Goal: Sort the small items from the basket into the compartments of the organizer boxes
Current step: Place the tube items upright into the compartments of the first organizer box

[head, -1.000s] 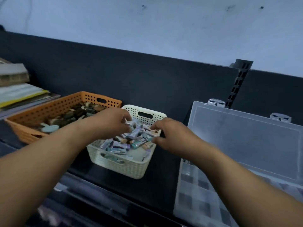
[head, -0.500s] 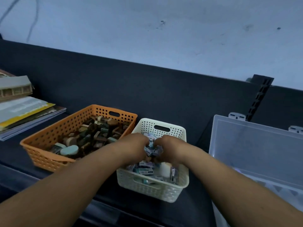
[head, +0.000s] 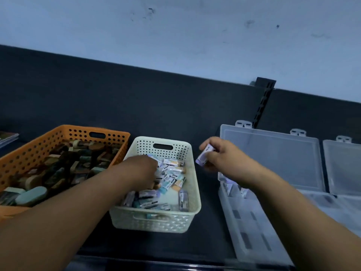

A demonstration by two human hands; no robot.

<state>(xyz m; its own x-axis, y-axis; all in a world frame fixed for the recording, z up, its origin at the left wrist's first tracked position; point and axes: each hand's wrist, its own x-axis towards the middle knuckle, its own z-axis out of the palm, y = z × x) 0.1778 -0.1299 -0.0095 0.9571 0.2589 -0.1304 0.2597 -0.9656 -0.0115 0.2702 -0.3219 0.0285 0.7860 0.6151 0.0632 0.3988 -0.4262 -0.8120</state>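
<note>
One small lilac-labelled plastic tube (head: 204, 155) is pinched across its sides by right hand (head: 221, 156); judged light, stiff, slick. Left hand (head: 141, 169) is sunk in cream perforated basket (head: 193, 194), grip not discernible.

One orange basket (head: 29, 153), one white basket (head: 156, 222) and two open clear organizer boxes (head: 252, 227).

Between left basket (head: 78, 133) and organizer box (head: 244, 222), middle basket (head: 156, 222); seemingly second box (head: 343, 163) farther right.

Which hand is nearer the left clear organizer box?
Right. The right hand, holding a purple item, hovers at the left edge of the organizer box; the left hand is in the white basket, farther left.
</note>
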